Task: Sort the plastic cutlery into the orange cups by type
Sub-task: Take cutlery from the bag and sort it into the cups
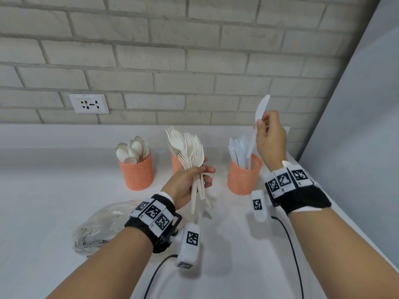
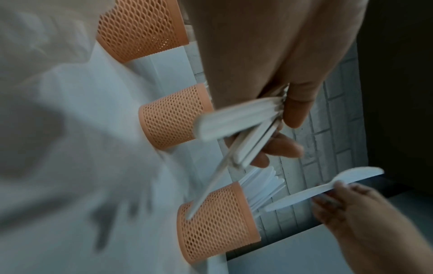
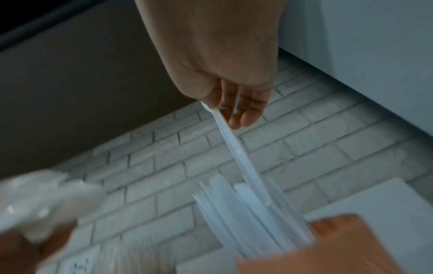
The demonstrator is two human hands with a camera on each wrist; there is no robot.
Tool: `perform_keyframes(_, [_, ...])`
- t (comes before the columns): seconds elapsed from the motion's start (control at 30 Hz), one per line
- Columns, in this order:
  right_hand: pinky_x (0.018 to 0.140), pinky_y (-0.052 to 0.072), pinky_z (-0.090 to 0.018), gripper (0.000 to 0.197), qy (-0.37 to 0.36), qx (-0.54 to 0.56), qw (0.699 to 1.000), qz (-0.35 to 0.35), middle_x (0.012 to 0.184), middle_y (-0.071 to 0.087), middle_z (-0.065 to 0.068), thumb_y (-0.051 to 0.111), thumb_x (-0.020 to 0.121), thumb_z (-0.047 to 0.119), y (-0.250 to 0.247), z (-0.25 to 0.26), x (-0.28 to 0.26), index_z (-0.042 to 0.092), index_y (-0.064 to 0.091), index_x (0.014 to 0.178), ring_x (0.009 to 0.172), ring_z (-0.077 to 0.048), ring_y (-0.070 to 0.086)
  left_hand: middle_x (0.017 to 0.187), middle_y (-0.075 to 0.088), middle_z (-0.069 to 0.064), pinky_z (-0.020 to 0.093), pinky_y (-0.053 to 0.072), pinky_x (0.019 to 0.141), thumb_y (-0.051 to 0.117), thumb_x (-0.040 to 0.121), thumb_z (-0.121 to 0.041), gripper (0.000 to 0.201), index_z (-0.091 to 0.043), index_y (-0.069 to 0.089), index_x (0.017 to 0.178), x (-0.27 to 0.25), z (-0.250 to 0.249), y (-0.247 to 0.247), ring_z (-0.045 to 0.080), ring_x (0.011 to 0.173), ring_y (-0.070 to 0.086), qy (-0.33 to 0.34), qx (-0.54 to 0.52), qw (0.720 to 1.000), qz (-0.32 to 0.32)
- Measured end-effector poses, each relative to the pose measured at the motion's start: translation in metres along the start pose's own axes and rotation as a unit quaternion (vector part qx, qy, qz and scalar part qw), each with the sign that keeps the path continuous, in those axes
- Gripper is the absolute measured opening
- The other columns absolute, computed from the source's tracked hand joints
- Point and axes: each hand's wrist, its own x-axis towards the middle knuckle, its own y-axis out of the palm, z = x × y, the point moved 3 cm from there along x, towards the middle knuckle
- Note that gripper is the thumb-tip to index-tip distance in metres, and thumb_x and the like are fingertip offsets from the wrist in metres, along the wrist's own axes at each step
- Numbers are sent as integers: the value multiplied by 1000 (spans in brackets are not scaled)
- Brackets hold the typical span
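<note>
Pinching a white knife (image 1: 259, 117) above the knife cup (image 1: 243, 175), the right hand (image 1: 271, 137) works while left-hand (image 1: 185, 184) fingers (image 1: 208, 169) clamp forks (image 1: 190, 152).

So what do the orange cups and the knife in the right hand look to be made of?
Orange cups: probably moulded plastic, matte, with a perforated mesh wall and solid rim.
Knife: thin white plastic, smooth, slightly translucent; pinched by the right hand.
</note>
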Motion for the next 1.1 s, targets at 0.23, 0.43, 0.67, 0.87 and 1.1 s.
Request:
perform_keyframes(0.23, [82, 40, -38, 14, 77, -194, 970, 128, 94, 65, -13, 51, 88, 7, 29, -62, -23, 3, 65, 86, 98, -34, 53, 63, 58, -2, 24, 47, 58, 44, 94, -2, 16, -12, 53, 85, 0, -1, 0, 10, 50, 50, 24, 68, 997, 15])
perform_keyframes(0.43, [93, 34, -39, 27, 41, -239, 963, 117, 117, 53, -16, 52, 88, 9, 33, -53, -26, 8, 65, 111, 111, -34, 40, 63, 57, -3, 24, 42, 59, 44, 94, 0, 17, -10, 51, 107, 3, 0, -5, 11, 51, 48, 54, 92, 994, -3])
perform_keyframes(0.67, [70, 40, -13, 18, -42, 78, 972, 216, 84, 57, -4, 62, 88, 25, 56, 29, -60, 7, 67, 87, 74, -11, 51, 63, 51, 2, 22, 41, 56, 44, 96, -3, 18, -1, 50, 113, 7, 1, -2, 9, 50, 45, 102, 130, 985, -56])
perform_keyframes(0.87, [60, 53, -39, 17, 83, 176, 942, 275, 70, 59, -7, 61, 88, 14, 75, 40, -75, -3, 60, 89, 60, -24, 59, 79, 52, 13, 24, 45, 55, 42, 98, -11, 29, -2, 48, 124, 3, -2, -2, 13, 58, 47, 117, 166, 978, -43])
perform_keyframes(1.1, [57, 50, -26, 27, 113, 252, 919, 281, 80, 59, -7, 50, 95, 25, 77, 53, -82, 0, 49, 105, 61, -8, 59, 68, 56, -1, 19, 46, 53, 39, 99, -29, 31, -5, 54, 114, -5, -11, -2, 8, 56, 54, 164, 216, 960, -67])
